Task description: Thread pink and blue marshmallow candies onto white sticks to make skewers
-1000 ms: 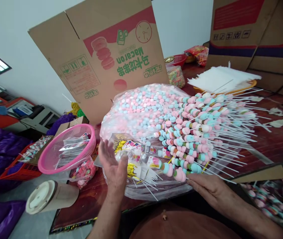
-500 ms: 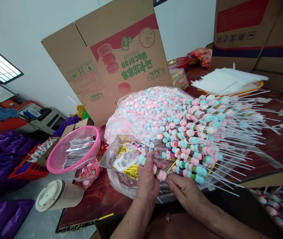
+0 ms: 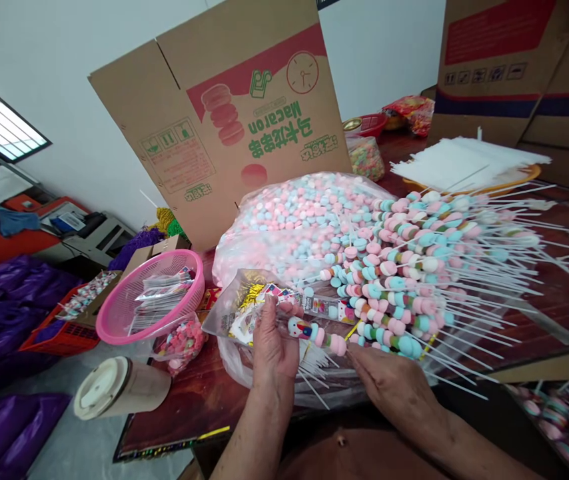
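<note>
A candy skewer (image 3: pixel 333 343) with pink and pale pieces lies between my hands, its far end under a clear printed bag (image 3: pixel 300 327) bearing a small cartoon face. My left hand (image 3: pixel 277 343) is curled at the bag's end, thumb up, palm partly showing; its exact grip is partly hidden. My right hand (image 3: pixel 397 380) is closed at the skewer's near end, and the stick is mostly hidden by its fingers. Just beyond sits an open clear pouch (image 3: pixel 219 323) with gold twist ties (image 3: pixel 252 295) and printed packets. A pile of candy skewers (image 3: pixel 399 287) lies to the right.
A large bag of pink and blue candies (image 3: pixel 284 233) sits behind, before a cardboard box (image 3: pixel 164 113). On the left are a pink basket (image 3: pixel 109 330) of flat wrappers and a lidded cup (image 3: pixel 139 387). White sticks (image 3: pixel 469 163) lie on a tray at back right.
My left hand has shifted left and loosened around the skewer, uncovering the printed face at its far end. My right hand has moved slightly right. White sticks beneath the hands now show.
</note>
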`<state>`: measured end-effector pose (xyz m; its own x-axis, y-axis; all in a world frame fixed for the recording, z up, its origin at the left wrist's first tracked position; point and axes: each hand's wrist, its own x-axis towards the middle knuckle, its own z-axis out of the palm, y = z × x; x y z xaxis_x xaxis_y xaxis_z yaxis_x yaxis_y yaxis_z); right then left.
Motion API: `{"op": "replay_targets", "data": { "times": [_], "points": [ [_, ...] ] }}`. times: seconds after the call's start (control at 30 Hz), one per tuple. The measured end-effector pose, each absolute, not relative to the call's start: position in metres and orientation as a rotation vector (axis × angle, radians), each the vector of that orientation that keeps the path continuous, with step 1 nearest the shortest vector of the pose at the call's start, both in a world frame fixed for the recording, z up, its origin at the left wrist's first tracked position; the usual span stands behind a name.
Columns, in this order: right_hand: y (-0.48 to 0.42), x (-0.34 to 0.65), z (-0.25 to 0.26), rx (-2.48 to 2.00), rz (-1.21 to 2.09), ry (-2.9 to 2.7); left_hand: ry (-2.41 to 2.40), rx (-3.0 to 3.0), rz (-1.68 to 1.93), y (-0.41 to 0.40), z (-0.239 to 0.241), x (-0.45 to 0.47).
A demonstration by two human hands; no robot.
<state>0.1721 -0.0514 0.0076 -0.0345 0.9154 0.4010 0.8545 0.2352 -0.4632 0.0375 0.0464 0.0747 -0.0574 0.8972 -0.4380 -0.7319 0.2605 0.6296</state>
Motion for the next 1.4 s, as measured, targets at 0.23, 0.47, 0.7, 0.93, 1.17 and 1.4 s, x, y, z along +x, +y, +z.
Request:
{"op": "replay_targets", "data": {
  "times": [0.23,0.47,0.7,0.93,1.17,1.4],
  "points": [
    [-0.055,0.172,0.007,-1.317,-0.319,-1.956,0.943,0.08,1.283,0.048,0.068,0.036],
    [-0.051,0.165,0.018,-1.353,0.532,-1.8,0.823,0.281,1.256,0.04,0.059,0.04],
    [-0.046,0.164,0.032,-1.25,1.321,-1.46,0.73,0.434,1.164,0.037,0.057,0.035],
    [-0.037,0.16,0.022,-1.356,1.144,-1.277,0.836,0.47,1.027,0.011,0.044,0.06],
    [-0.041,0.169,0.017,-1.18,1.719,-0.98,0.613,0.456,0.961,0.043,0.05,0.024],
    [-0.04,0.171,0.013,-1.404,1.202,-1.319,0.736,0.348,1.153,0.053,0.056,0.043]
  ]
}}
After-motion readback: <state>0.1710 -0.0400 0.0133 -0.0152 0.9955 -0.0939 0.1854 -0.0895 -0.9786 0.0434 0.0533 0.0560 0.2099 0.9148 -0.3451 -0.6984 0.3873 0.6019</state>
